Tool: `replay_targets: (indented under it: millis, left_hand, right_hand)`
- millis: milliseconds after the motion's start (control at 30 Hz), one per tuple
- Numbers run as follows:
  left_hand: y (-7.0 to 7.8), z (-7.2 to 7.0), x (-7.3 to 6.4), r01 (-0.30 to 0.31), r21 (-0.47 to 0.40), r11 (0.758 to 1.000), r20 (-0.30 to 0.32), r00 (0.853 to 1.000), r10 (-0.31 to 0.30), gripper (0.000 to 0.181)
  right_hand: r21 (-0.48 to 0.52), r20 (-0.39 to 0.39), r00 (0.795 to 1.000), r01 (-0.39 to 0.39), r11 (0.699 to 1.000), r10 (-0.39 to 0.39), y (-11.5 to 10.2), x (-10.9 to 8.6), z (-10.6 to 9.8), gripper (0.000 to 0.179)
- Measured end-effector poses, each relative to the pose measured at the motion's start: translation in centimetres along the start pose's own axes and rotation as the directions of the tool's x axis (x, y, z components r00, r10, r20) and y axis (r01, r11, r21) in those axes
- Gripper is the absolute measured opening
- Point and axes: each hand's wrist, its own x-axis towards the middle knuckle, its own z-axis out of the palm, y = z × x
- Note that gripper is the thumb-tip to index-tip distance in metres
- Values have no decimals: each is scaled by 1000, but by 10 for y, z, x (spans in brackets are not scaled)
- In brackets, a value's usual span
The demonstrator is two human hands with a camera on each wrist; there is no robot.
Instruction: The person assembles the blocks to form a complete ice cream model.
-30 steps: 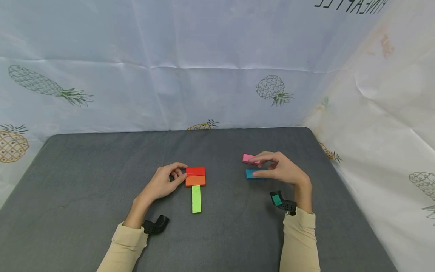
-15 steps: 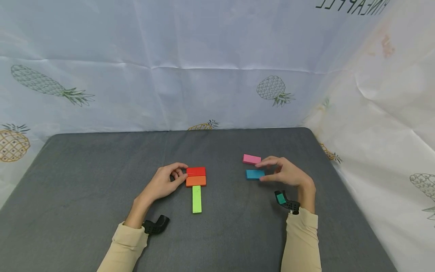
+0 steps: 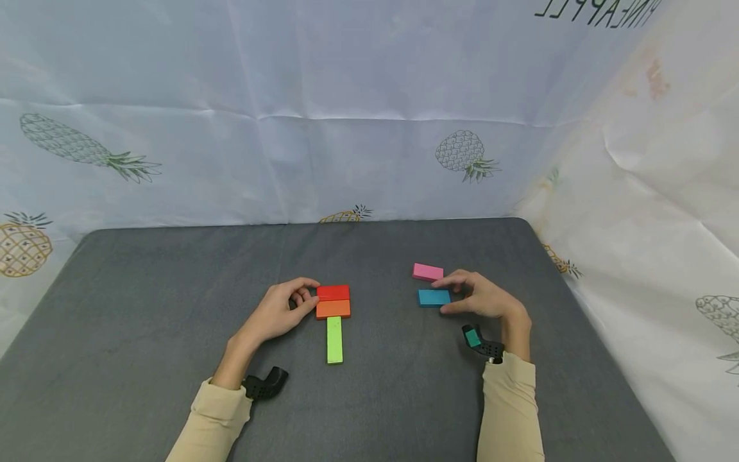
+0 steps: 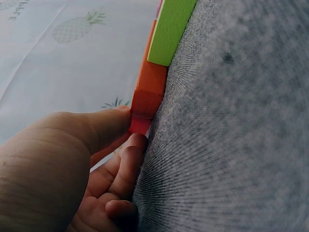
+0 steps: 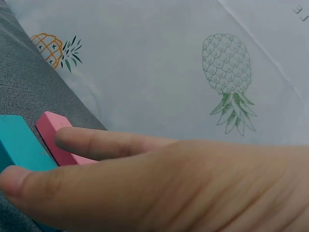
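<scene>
My left hand [image 3: 280, 311] holds the left end of the red block [image 3: 333, 292], its index finger at the far corner and thumb at the seam with the orange block [image 3: 333, 309]. Its other fingers curl beneath. From the orange block's near side a lime green block [image 3: 335, 340] points toward me, forming a T shape. My right hand [image 3: 485, 296] is beside the blue block [image 3: 434, 298], thumb and index finger spread apart. In the right wrist view its thumb overlaps the blue block [image 5: 26, 145], and its index finger overlaps the pink block [image 5: 53, 125].
A dark grey cloth [image 3: 381, 398] covers the table. Behind it hangs a pale curtain [image 3: 369, 167] printed with pineapples, with another white sheet [image 3: 652, 256] on the right. Black wrist mounts [image 3: 265, 383] sit on both forearms.
My right hand has drawn back to the right, uncovering the pink and blue blocks, then shifted slightly nearer to me. The left hand and the blocks keep their places.
</scene>
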Motion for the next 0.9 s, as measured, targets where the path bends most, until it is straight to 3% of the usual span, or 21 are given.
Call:
replay_targets:
  millis: [433, 900]
  left_hand:
    - [-1, 1, 0, 1, 4, 1000, -4, 1000, -1, 27]
    - [1, 0, -1, -4, 0, 1000, -3, 1000, 4, 26]
  right_hand:
    - [33, 9, 999, -34, 999, 33, 1, 2, 4, 45]
    - [5, -31, 998, -58, 998, 58, 0, 6, 5, 41]
